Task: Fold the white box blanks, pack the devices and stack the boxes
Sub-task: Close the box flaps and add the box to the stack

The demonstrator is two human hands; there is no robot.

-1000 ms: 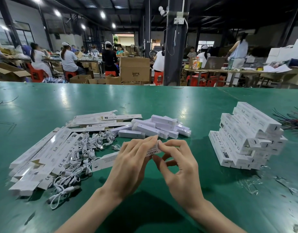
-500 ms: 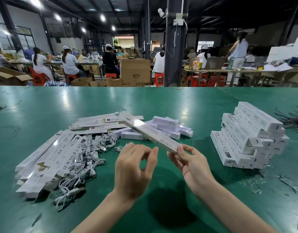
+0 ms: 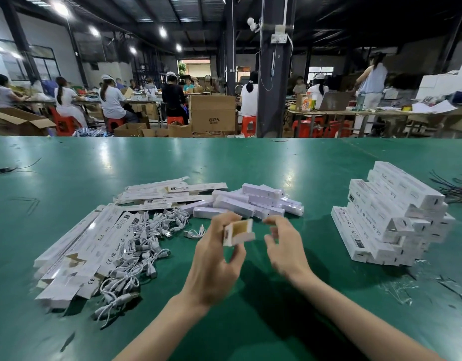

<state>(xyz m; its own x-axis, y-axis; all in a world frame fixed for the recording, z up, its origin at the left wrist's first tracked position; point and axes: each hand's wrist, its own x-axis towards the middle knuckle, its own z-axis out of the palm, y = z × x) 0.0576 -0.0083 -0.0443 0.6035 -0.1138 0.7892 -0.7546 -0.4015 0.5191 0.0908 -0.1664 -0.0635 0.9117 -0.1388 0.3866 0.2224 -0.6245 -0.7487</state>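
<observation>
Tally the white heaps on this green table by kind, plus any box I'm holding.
Flat box blank piles: 2
Cable heap: 1
Device pile: 1
Folded box stack: 1
Held box, in the left hand: 1
Total: 6

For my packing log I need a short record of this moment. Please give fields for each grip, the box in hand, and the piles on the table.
left grip: holds a white box, open end toward the camera
right grip: beside the box, blurred; hold unclear
flat blanks: piled at left
cables: heap beside the blanks
devices: pile at centre, farther back
finished boxes: stacked at right
table: green
</observation>
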